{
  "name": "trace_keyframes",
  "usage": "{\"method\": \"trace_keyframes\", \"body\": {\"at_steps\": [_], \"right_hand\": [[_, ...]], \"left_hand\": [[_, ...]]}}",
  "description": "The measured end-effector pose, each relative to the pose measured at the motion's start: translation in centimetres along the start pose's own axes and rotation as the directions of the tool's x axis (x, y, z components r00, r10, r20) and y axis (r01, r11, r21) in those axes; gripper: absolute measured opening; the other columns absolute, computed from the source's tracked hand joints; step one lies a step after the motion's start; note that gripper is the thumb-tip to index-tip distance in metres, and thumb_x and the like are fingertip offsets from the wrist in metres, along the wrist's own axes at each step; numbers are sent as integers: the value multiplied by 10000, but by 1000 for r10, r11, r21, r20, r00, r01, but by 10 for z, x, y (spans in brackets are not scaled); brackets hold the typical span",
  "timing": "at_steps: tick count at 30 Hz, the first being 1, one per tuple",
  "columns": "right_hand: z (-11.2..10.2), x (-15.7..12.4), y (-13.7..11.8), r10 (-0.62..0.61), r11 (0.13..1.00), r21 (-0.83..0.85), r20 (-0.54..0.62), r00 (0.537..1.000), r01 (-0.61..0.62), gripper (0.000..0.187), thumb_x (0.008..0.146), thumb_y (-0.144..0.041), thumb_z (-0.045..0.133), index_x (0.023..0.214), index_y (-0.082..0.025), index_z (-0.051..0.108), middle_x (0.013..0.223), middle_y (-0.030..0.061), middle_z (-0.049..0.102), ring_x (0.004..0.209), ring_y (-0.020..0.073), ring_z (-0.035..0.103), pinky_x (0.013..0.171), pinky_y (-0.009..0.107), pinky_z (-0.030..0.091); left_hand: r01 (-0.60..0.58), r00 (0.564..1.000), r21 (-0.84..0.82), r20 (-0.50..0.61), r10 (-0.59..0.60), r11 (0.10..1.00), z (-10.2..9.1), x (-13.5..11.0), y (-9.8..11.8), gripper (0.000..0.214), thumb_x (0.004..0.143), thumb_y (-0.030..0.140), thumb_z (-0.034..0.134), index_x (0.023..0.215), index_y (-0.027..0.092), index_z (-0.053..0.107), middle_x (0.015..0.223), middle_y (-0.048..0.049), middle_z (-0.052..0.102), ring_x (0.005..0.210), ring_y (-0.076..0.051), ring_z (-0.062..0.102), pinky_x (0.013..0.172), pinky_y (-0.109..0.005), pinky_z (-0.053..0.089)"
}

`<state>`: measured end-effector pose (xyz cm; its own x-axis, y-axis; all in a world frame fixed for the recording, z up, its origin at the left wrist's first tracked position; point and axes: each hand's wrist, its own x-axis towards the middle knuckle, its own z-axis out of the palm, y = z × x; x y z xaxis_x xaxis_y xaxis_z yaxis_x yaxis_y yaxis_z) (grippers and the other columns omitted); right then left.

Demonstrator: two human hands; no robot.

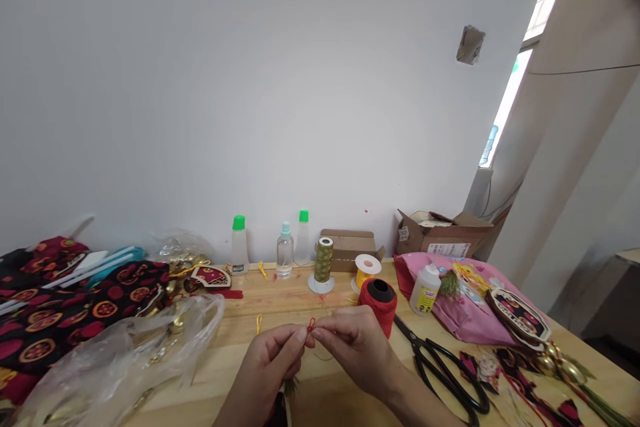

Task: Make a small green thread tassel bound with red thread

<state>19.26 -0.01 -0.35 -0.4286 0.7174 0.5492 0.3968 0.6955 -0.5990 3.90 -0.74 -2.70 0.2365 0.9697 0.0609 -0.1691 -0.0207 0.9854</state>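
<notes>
1. Currently the left hand (275, 360) is sitting between 7 and 8 o'clock and the right hand (355, 347) near 4 o'clock, taking a small red cord loop (311, 324) as the middle of the dial
2. Both grips are pressing together: left thumb and finger are pinching the loop from its left, right thumb and finger from its right, and the loop is poking up between them, above the table (240, 327)
3. By the look of it, the person is shaping or tightening the loop; the fingertips are hiding too much to tell which
4. Next, the work is probably calling for one pinch to steady the loop while the other draws the cord snug, without letting it twist or slip
5. Around the dial, a red thread cone (383, 311) is standing near 3 o'clock, a yellow spool (369, 268) between 1 and 2, and black scissors (416, 341) are lying toward 4
6. Over at 9 o'clock, a yellow cord loop (259, 324) is lying just beside the left hand
</notes>
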Motion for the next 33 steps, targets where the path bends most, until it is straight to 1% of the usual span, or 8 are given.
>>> {"method": "trace_keyframes", "body": {"at_steps": [3,6,11,15,19,22,28,33], "right_hand": [[-2,-1,-1,14,1000,-15,38,999,-14,246,830,-249,471,685,-173,655,479,-43,434,437,73,337,441,199,254],[-4,-2,-1,24,996,-85,93,995,-16,244,834,-238,456,686,-183,642,472,-56,375,435,71,313,442,199,239],[-7,-4,-1,24,982,-188,162,987,7,228,823,-182,442,676,-183,617,484,-61,345,437,66,310,447,196,228],[-7,-4,0,9,982,-186,183,983,25,221,805,-150,448,638,-174,590,492,-63,333,440,61,297,449,190,227],[-5,-6,3,14,985,-172,187,982,19,229,808,-152,434,644,-167,595,500,-59,337,449,64,302,451,187,234],[-4,-6,5,27,985,-171,168,985,2,232,803,-149,435,648,-168,607,495,-59,335,447,67,300,448,190,233],[-7,-2,2,49,993,-117,170,984,-29,221,812,-164,445,688,-178,627,494,-62,335,447,66,302,454,189,237],[-5,-2,0,60,993,-108,130,990,-46,206,812,-198,458,729,-183,646,488,-59,343,441,66,308,445,194,225]], "left_hand": [[8,1000,22,3,-8,1000,0,0,0,418,628,552,582,588,136,579,411,105,240,409,-62,170,417,-229,100],[18,1000,50,10,-18,999,-1,-1,0,423,621,557,583,578,136,585,407,103,244,406,-63,175,414,-230,97],[23,999,89,25,-25,996,-2,-3,0,415,629,546,582,576,134,595,409,100,252,405,-65,184,407,-227,97],[30,999,95,28,-33,995,-1,-1,-1,420,624,553,580,570,137,596,397,104,243,393,-61,167,398,-226,85],[37,999,86,35,-40,996,-1,0,-1,420,618,558,580,565,141,591,391,106,240,387,-60,162,396,-225,86],[40,998,79,41,-43,996,-1,-1,0,414,612,552,592,562,141,591,394,107,239,390,-59,163,398,-224,91],[39,998,72,42,-42,997,-2,2,-1,434,615,576,569,569,145,572,397,110,230,391,-62,159,402,-229,92],[19,999,107,25,-22,994,-2,0,0,421,642,562,552,579,146,575,419,106,226,411,-72,171,407,-221,115]]}}
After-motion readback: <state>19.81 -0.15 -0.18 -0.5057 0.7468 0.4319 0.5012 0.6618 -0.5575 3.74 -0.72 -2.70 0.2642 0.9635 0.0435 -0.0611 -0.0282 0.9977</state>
